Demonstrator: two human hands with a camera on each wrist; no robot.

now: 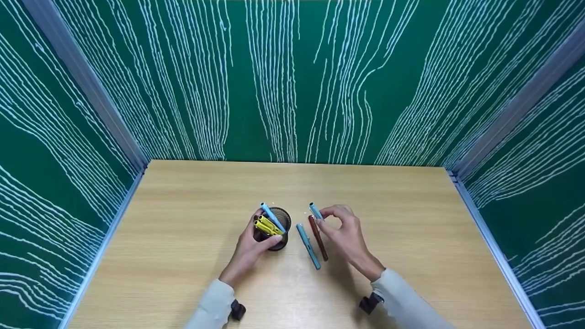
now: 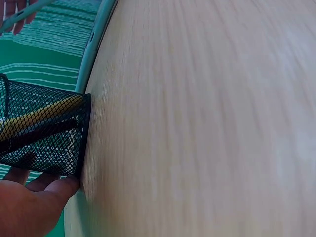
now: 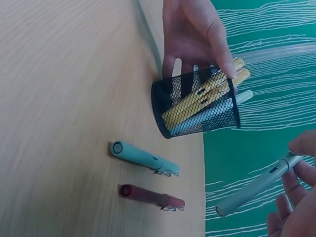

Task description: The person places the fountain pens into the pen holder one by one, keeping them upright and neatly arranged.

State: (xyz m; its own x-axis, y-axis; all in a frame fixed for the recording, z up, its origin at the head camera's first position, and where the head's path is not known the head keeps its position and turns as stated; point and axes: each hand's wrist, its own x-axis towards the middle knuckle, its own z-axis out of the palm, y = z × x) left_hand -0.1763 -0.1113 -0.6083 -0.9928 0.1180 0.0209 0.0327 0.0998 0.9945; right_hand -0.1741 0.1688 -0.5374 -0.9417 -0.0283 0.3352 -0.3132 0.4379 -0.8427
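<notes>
My left hand (image 1: 250,249) grips a black mesh pen holder (image 3: 197,106), fingers on its far side and thumb at the rim. Two yellow pens (image 1: 266,224) and a light blue pen (image 1: 273,217) lean inside it. To the right, my right hand (image 1: 346,232) pinches a teal pen (image 3: 254,191) between thumb and fingers, above the table. Between the hands, another teal pen (image 1: 308,246) and a dark red pen (image 1: 318,238) lie side by side on the wood, their clips showing in the right wrist view.
The light wooden table (image 1: 192,196) spreads out on all sides of the hands. Green walls (image 1: 315,82) with wavy white lines enclose its back and sides, joined by grey metal posts (image 1: 91,87). Dark wrist devices (image 1: 369,302) hang beneath the sleeves.
</notes>
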